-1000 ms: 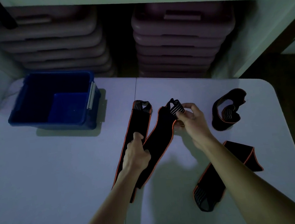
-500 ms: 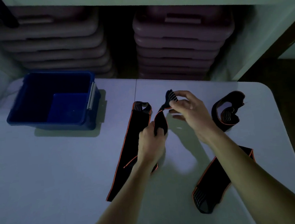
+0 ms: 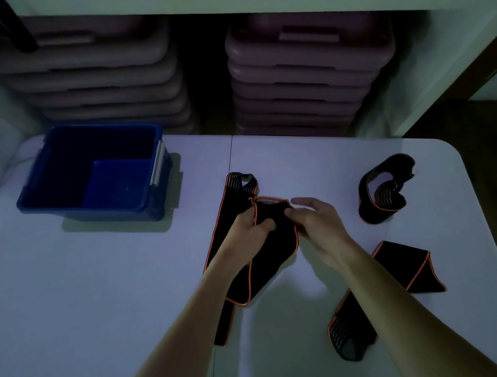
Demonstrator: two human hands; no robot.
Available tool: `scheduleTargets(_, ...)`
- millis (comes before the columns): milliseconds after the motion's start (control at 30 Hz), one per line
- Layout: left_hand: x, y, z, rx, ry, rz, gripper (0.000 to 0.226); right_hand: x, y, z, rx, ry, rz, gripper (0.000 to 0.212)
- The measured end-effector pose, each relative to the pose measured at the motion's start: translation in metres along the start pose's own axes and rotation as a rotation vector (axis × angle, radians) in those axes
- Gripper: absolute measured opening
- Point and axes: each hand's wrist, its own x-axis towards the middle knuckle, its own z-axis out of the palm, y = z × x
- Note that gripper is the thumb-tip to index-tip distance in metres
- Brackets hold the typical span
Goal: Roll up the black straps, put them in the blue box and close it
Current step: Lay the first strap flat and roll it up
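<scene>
A black strap with orange edging [image 3: 272, 246] is folded over at its top end, held between my left hand [image 3: 249, 224] and my right hand [image 3: 316, 221] above the white table [image 3: 100, 291]. Its tail hangs down toward me. A second long strap [image 3: 231, 208] lies flat just left of it, partly under my left arm. A loosely coiled strap [image 3: 382, 191] stands at the right. Another strap [image 3: 410, 267] lies bent under my right forearm. The open blue box [image 3: 95, 171] sits at the table's far left, nothing visible inside; no lid is in view.
Two stacks of purple-grey plastic cases [image 3: 306, 72] fill the shelf behind the table. The table's rounded right corner [image 3: 454, 152] is close to the coiled strap, with dark floor beyond. A seam [image 3: 229, 160] runs down the table's middle.
The strap's striped end, lifted by my right hand, has been folded down onto the strap. Both hands have come together at that fold, and the strap has bunched shorter.
</scene>
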Motion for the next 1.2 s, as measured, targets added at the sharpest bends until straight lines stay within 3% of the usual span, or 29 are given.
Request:
scheduleTargets(67,-0.008,-0.011,-0.003,0.006,-0.025,0.014,0.023,0.001,-0.004,0.002,0.032,0.024,-0.051,0.037)
scheduleTargets(233,-0.028,-0.063,-0.022,0.381,0.007,0.03,0.016,0.001,-0.018,0.013,0.097,0.002,-0.147,0.047)
scheduleTargets(333,-0.036,-0.075,-0.034,0.35,0.146,0.044,0.025,0.002,-0.025,0.025,0.115,-0.007,-0.185,0.05)
scheduleTargets(433,-0.041,-0.077,-0.044,0.311,0.187,0.079,0.011,0.002,-0.032,0.041,0.138,0.001,-0.207,0.051)
scheduleTargets(467,-0.043,-0.076,-0.046,0.318,0.176,0.093,0.015,0.001,-0.034,0.046,0.163,-0.006,-0.199,0.051)
scheduleTargets(567,-0.043,-0.071,-0.04,0.372,0.131,0.105,0.062,-0.004,-0.039,0.065,0.237,-0.067,-0.175,0.051)
scheduleTargets(600,-0.04,-0.071,-0.037,0.36,0.169,0.119,0.065,-0.007,-0.041,0.07,0.256,-0.093,-0.173,0.05)
scheduleTargets(700,-0.034,-0.071,-0.039,0.229,0.34,0.115,0.035,-0.016,-0.048,0.081,0.31,-0.133,-0.182,0.047)
scheduleTargets(767,-0.038,-0.072,-0.047,0.156,0.396,0.104,0.029,-0.018,-0.055,0.083,0.338,-0.134,-0.194,0.045)
scheduleTargets(933,-0.058,-0.068,-0.079,0.08,0.335,0.128,0.023,-0.015,-0.06,0.086,0.335,-0.091,-0.205,0.042)
scheduleTargets(1200,-0.067,-0.112,-0.085,0.455,0.132,-0.033,0.025,-0.002,-0.012,0.099,0.179,0.039,-0.094,0.037)
